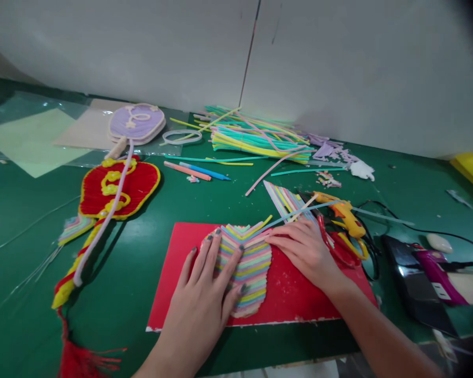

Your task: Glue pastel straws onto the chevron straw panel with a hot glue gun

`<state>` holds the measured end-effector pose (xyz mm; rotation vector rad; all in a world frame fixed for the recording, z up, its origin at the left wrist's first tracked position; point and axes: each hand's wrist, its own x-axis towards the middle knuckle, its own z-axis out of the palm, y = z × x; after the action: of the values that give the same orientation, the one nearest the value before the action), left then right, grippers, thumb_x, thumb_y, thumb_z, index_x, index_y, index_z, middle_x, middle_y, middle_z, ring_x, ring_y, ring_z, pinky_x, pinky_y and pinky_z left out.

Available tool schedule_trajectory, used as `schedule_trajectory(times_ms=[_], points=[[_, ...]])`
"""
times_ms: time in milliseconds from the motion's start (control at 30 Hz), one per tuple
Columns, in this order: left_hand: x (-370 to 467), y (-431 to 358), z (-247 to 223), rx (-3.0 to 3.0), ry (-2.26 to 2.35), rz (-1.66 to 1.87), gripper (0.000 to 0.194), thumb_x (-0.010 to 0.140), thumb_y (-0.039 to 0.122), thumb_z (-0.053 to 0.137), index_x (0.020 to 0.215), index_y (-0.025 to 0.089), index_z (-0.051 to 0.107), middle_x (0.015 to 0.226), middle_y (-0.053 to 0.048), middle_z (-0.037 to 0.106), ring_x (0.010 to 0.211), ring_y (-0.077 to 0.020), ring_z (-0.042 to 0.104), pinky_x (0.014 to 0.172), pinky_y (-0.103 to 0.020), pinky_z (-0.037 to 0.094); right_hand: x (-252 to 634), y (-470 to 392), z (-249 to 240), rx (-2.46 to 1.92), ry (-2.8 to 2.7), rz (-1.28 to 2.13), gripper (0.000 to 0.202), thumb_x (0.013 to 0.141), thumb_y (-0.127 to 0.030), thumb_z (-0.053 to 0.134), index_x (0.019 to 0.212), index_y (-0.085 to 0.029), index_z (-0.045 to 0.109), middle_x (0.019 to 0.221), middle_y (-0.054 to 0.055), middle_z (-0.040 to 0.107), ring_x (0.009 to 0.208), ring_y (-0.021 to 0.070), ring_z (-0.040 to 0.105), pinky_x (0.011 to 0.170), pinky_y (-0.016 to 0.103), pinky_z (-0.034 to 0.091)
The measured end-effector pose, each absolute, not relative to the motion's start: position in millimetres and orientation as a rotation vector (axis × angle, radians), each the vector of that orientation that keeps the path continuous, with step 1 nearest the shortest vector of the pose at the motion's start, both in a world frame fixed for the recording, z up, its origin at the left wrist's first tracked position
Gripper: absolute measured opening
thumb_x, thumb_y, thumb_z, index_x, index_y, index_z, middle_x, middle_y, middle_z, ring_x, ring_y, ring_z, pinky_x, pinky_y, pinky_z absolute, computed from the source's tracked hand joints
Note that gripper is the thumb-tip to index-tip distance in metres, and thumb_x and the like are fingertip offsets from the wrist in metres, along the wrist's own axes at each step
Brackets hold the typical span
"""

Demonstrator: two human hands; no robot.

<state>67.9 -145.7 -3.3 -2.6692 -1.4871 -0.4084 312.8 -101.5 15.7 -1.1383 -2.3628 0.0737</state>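
Observation:
My left hand [203, 294] lies flat, fingers spread, over a rounded panel of pastel-striped pipe cleaners [252, 278]. The panel rests on a red board [299, 302], its stripes meeting in a V at the top middle. At the panel's upper right edge, the closed fingers of my right hand [309, 252] pinch a pale pink pipe cleaner [258, 240] laid along the V. Just above that hand, a blue pipe cleaner [287, 215] stretches across to the right. Another striped piece [276, 197] lies behind it.
An orange glue gun [347, 215] and yellow-handled scissors [357, 247] lie right of the board, near a black phone-like object [405, 278]. Bundled pipe cleaners [252, 144] lie at the back. A red fan [92, 194] and a purple fan [142, 126] are left, two markers [189, 170] behind.

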Motion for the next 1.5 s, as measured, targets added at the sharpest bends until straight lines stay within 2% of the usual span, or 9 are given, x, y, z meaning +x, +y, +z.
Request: schedule_trajectory(times_ms=[233,500,800,933,1000,1100,1200,1333,1500], points=[[67,-147,-3,-2.674,-1.484,-0.384,0.053,0.095,0.037,0.04,0.146,0.028,0.032,0.15,-0.017,0.034,0.135,-0.0326,0.037,0.099,-0.05,0.044,314,-104,14,-1.172,-2.377,0.087,0.023,0.093,-0.013,0.048,0.105,-0.02,0.067,0.103,0.004,0.071,0.094,0.0158,0.062,0.085,0.036,0.045],[67,-146,-3,-2.674,-1.487,-0.393,0.052,0.096,0.038,0.036,0.147,0.028,0.031,0.151,-0.016,0.033,0.136,-0.0316,0.037,0.099,-0.05,0.044,315,-120,8,-1.154,-2.422,0.013,0.034,0.091,-0.009,0.05,0.124,-0.014,0.059,0.118,0.01,0.066,0.111,0.0197,0.058,0.094,0.038,0.048],[64,-146,-3,-2.7,-1.473,-0.397,0.055,0.095,0.035,0.039,0.148,0.028,0.027,0.154,-0.016,0.026,0.136,-0.0331,0.036,0.1,-0.052,0.044,305,-123,8,-1.261,-2.469,-0.037,0.039,0.092,-0.017,0.052,0.131,-0.02,0.055,0.12,0.012,0.062,0.115,0.0229,0.054,0.095,0.041,0.049],[64,-147,-2,-2.73,-1.491,-0.441,0.053,0.095,0.033,0.041,0.147,0.029,0.03,0.154,-0.014,0.025,0.136,-0.0334,0.035,0.101,-0.054,0.042,305,-123,7,-1.263,-2.458,-0.032,0.039,0.092,-0.017,0.052,0.13,-0.019,0.056,0.122,0.012,0.061,0.115,0.0227,0.053,0.095,0.041,0.049],[61,-146,0,-2.765,-1.551,-0.504,0.05,0.095,0.029,0.04,0.145,0.029,0.034,0.154,-0.012,0.027,0.136,-0.0315,0.036,0.101,-0.051,0.044,305,-123,6,-1.265,-2.461,-0.032,0.039,0.092,-0.017,0.052,0.131,-0.02,0.055,0.122,0.011,0.06,0.115,0.0226,0.053,0.095,0.041,0.049],[53,-142,3,-2.717,-1.752,-0.753,0.041,0.096,0.023,0.038,0.136,0.027,0.046,0.145,-0.009,0.041,0.128,-0.0263,0.045,0.097,-0.042,0.048,306,-124,4,-1.267,-2.463,-0.032,0.041,0.091,-0.017,0.052,0.132,-0.02,0.053,0.123,0.011,0.059,0.116,0.023,0.052,0.095,0.042,0.049],[43,-134,6,-2.526,-2.054,-0.89,0.032,0.094,0.032,0.041,0.119,0.021,0.058,0.122,-0.01,0.056,0.108,-0.0267,0.055,0.089,-0.043,0.05,307,-125,3,-1.27,-2.468,-0.034,0.043,0.092,-0.018,0.051,0.134,-0.022,0.051,0.125,0.011,0.059,0.116,0.0229,0.052,0.095,0.042,0.049],[36,-121,8,-2.441,-2.351,-0.847,0.033,0.086,0.044,0.047,0.098,0.019,0.065,0.1,-0.01,0.059,0.091,-0.028,0.057,0.08,-0.046,0.048,308,-126,4,-1.27,-2.478,-0.034,0.043,0.093,-0.018,0.05,0.135,-0.023,0.05,0.125,0.011,0.059,0.117,0.0229,0.052,0.095,0.043,0.049],[44,-110,17,-2.419,-2.615,-0.879,0.024,0.075,0.044,0.052,0.078,0.022,0.06,0.088,-0.007,0.062,0.086,-0.0285,0.058,0.075,-0.043,0.045,308,-125,5,-1.254,-2.47,-0.021,0.041,0.093,-0.016,0.049,0.133,-0.02,0.052,0.125,0.012,0.059,0.117,0.023,0.052,0.095,0.042,0.049]])
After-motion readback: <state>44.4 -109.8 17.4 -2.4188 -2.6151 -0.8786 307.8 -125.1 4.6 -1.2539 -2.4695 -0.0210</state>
